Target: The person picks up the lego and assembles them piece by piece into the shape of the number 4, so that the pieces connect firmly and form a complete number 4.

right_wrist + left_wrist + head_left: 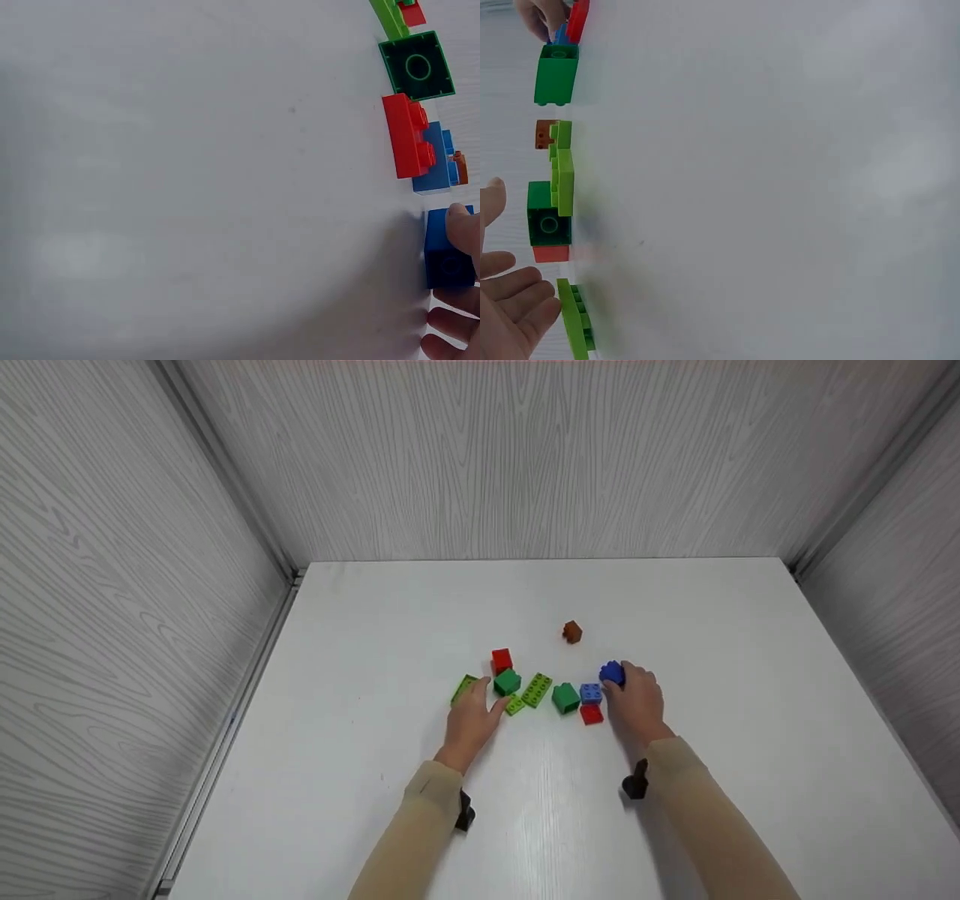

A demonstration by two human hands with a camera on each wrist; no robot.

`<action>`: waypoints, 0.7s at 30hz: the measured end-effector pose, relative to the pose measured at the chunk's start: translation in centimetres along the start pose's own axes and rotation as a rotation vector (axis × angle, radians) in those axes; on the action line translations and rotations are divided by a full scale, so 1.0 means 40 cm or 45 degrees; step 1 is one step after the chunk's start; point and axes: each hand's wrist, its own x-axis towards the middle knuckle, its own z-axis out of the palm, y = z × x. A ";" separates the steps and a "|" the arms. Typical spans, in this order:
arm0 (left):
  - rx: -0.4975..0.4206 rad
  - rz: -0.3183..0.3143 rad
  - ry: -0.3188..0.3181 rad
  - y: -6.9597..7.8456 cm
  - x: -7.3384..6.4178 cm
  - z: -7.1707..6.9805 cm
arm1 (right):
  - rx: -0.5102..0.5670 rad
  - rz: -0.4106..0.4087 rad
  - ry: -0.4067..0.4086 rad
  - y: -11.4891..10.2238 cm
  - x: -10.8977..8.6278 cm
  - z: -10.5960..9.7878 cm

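My right hand [639, 706] pinches a dark blue brick [439, 240] between thumb and fingers, at the right end of a group of toy building bricks. Beside it sit a lighter blue brick [591, 694] and a red brick [592, 715]. My left hand [468, 723] has its fingers extended and thumb spread, holding nothing. Its fingertips are right at a light green brick [573, 319], partly hidden by the hand in the head view. Close to its thumb are a small light green brick [514, 705] and a green brick [508, 682], with a red brick [502, 660] behind.
Between the hands lie a long light green brick [537, 690] and another green brick [565, 698] tipped on its side. Farther back is a brown brick [572, 631]. Pale wood-grain panels [480, 457] border the white table [390, 615] at the back and sides.
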 end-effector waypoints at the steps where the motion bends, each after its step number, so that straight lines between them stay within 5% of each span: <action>1: -0.009 -0.003 -0.002 0.001 0.002 0.002 | 0.002 0.010 0.005 0.000 0.000 0.002; 15: -0.015 0.036 -0.004 0.007 0.013 0.020 | 0.359 0.142 -0.008 0.026 -0.036 0.010; 21: -0.064 0.025 -0.021 0.009 0.019 0.027 | 0.396 0.132 -0.010 0.036 -0.072 0.001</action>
